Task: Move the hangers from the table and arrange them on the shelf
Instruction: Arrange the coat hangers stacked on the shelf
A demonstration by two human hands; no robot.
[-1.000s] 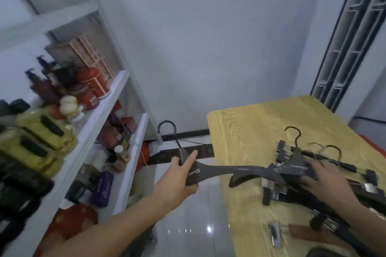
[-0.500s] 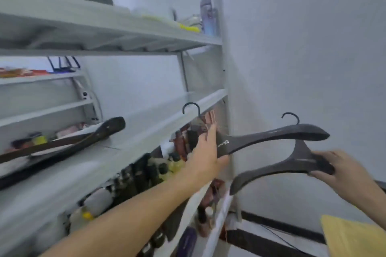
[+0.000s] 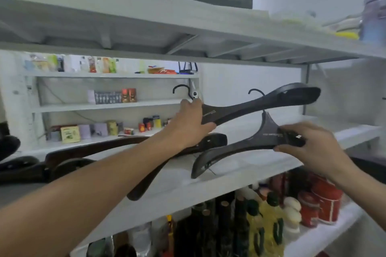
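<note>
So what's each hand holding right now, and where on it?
The left hand grips the upper black hanger at its neck below the hook. The right hand pinches the lower black hanger near its middle.

White shelf (image 3: 240, 168); dark hangers (image 3: 87, 152) lying on it.

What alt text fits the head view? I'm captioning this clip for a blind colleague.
Both hands carry black hangers to a white shelf: the left hand grips one hanger held above it, the right hand lowers another hanger onto it. Dark brown hangers already lie there; bottles stand below.
</note>
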